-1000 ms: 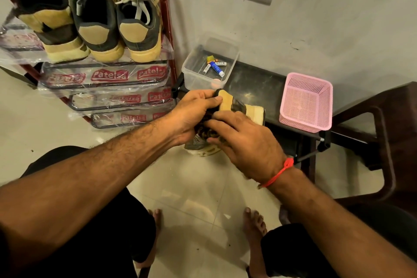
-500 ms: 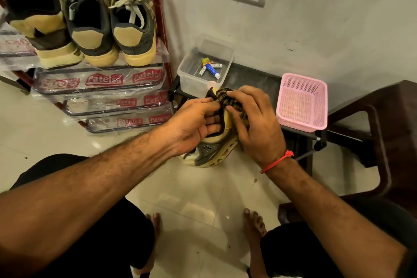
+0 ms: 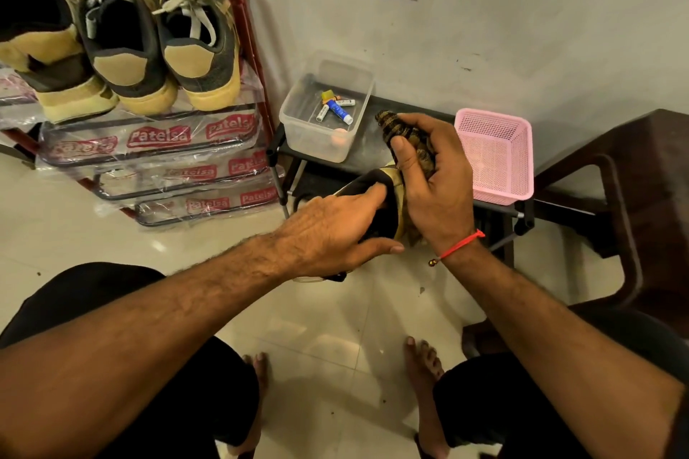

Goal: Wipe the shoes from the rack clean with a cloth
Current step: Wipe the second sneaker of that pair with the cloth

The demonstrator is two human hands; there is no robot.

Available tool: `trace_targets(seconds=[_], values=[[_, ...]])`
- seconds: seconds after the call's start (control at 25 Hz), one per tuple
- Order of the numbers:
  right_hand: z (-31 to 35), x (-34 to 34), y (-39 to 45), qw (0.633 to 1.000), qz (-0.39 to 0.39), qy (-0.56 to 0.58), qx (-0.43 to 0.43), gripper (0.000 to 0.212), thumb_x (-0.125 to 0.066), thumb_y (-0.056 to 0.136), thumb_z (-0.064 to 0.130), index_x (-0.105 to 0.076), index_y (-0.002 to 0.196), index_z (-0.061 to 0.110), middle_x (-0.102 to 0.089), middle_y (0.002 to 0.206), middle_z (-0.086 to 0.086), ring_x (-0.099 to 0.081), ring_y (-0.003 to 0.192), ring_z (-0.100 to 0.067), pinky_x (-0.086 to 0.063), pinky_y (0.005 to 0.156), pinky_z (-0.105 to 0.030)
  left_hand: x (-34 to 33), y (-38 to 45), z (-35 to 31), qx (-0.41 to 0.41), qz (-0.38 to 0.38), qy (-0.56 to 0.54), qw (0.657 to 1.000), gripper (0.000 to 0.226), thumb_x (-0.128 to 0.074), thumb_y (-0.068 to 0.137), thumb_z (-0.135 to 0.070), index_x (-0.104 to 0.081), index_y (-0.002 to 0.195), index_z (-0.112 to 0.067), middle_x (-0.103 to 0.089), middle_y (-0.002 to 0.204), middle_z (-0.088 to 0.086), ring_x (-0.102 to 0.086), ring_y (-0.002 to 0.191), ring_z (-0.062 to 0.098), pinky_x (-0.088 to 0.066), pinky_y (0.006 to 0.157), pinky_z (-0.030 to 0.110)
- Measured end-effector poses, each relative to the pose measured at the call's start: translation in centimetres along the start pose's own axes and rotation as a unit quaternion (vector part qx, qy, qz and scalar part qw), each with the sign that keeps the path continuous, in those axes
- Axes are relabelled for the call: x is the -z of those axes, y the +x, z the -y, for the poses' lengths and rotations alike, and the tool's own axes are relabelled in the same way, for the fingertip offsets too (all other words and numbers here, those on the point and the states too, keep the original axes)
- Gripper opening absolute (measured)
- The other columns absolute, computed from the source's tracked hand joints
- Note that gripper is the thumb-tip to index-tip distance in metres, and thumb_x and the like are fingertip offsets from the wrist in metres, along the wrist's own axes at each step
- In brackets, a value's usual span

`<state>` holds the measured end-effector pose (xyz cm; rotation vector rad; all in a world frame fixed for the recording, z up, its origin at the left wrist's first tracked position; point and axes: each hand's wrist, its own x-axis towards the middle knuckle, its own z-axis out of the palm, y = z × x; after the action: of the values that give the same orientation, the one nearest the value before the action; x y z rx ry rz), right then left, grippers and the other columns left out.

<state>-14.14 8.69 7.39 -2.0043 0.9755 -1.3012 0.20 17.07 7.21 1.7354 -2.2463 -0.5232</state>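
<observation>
The left hand [image 3: 335, 231] gripped the dark, tan-trimmed shoe [image 3: 384, 205] in mid-air above the pale tiled floor [image 3: 317, 328], apparently steadying it, while the right hand [image 3: 436, 179] clutched a bunched brown-and-black striped cloth [image 3: 395, 127] against its heel side, seemingly to wipe.

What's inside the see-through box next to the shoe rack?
The clear plastic box holds a few small batteries, white and blue, one with a yellow end. Something orange shows low through its near wall; what it is cannot be told.

Warm dim light, floor glare, edges warped
</observation>
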Motion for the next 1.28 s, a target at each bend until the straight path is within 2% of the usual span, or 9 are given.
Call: trace_targets(seconds=[0.16,0.32,0.48,0.6,0.76,0.88,1.04,1.12,1.28], values=[[0.7,0.1,0.4,0.994,-0.032,0.09,-0.046,0.025,-0.058,0.1,0.011,-0.059,0.125,0.007,-0.062,0.121,-0.011,-0.06,0.113,-0.022,-0.05,0.099,-0.034,-0.6,0.2,-0.3,0.016,0.024,0.056,0.998,0.082,-0.058,0.089,-0.066,-0.025,0.142,-0.014,-0.063,0.131,0.003,-0.068,0.107,0.026,-0.061,0.081,0.043],[1.1,0.1,0.5,0.993,-0.025,0.106,-0.038,0.029,-0.058,0.1,0.012,-0.059,0.128,0.011,-0.06,0.124,-0.013,-0.058,0.117,-0.024,-0.047,0.103,-0.045,-0.7,0.7,0.5,0.039,-0.055,-0.101,0.993,0.054,-0.067,0.092,-0.048,-0.034,0.126,-0.022,-0.068,0.116,-0.004,-0.069,0.1,0.021,-0.058,0.079,0.043],[1.1,-0.5,-0.8,0.981,0.079,-0.126,0.125,0.042,-0.06,0.097,0.016,-0.057,0.138,0.01,-0.051,0.136,-0.014,-0.048,0.123,-0.03,-0.039,0.108,-0.04,0.2,1.2,1.4,0.046,-0.127,-0.409,0.902,0.047,-0.062,0.091,-0.018,-0.041,0.133,-0.016,-0.066,0.121,-0.002,-0.065,0.115,0.012,-0.055,0.094,0.035],[0.9,-1.1,-1.9,0.982,0.097,-0.118,0.111,0.045,-0.058,0.099,0.016,-0.051,0.143,0.009,-0.044,0.141,-0.016,-0.042,0.13,-0.028,-0.038,0.111,-0.043,1.7,1.3,1.7,0.084,-0.199,-0.54,0.814,0.042,-0.053,0.099,0.002,-0.041,0.138,-0.009,-0.067,0.126,0.007,-0.065,0.119,0.016,-0.053,0.097,0.031],[1.9,-2.7,-4.8,0.957,0.172,-0.129,0.193,0.046,-0.059,0.097,0.019,-0.046,0.141,0.011,-0.037,0.141,-0.017,-0.045,0.129,-0.033,-0.045,0.11,-0.043,3.5,1.5,3.7,0.188,-0.308,-0.59,0.723,0.037,-0.058,0.103,-0.023,-0.048,0.134,-0.004,-0.07,0.108,0.006,-0.068,0.101,0.02,-0.057,0.095,0.045],[1.5,-2.0,-2.9,0.942,0.179,-0.156,0.237,0.044,-0.054,0.098,0.025,-0.049,0.139,0.013,-0.043,0.139,-0.019,-0.049,0.125,-0.035,-0.048,0.106,-0.043,3.2,1.4,3.7,0.217,-0.295,-0.593,0.717,0.038,-0.057,0.102,-0.039,-0.052,0.131,-0.015,-0.072,0.114,0.005,-0.069,0.109,0.022,-0.053,0.102,0.05],[0.4,-0.6,0.9,0.977,0.092,-0.149,0.122,0.039,-0.057,0.099,0.016,-0.057,0.137,0.008,-0.052,0.135,-0.018,-0.051,0.124,-0.031,-0.044,0.106,-0.047,2.0,2.0,2.1,0.228,-0.26,-0.599,0.722,0.027,-0.056,0.102,-0.036,-0.059,0.126,-0.023,-0.07,0.122,0.013,-0.066,0.117,0.027,-0.053,0.104,0.049],[1.5,-1.6,-1.1,0.979,0.118,-0.12,0.118,0.037,-0.059,0.098,0.015,-0.059,0.134,0.006,-0.054,0.132,-0.017,-0.052,0.122,-0.03,-0.045,0.105,-0.046,2.3,2.2,2.7,0.25,-0.289,-0.582,0.718,0.03,-0.057,0.1,-0.037,-0.06,0.123,-0.018,-0.071,0.116,0.015,-0.068,0.109,0.026,-0.054,0.099,0.048],[3.4,-2.7,-4.6,0.942,0.221,-0.102,0.231,0.032,-0.056,0.098,0.021,-0.065,0.123,0.002,-0.057,0.125,-0.021,-0.059,0.11,-0.034,-0.055,0.092,-0.046,3.4,1.7,4.8,0.298,-0.298,-0.606,0.675,0.026,-0.055,0.105,-0.029,-0.061,0.121,-0.009,-0.071,0.097,0.005,-0.068,0.09,0.017,-0.055,0.083,0.037]])
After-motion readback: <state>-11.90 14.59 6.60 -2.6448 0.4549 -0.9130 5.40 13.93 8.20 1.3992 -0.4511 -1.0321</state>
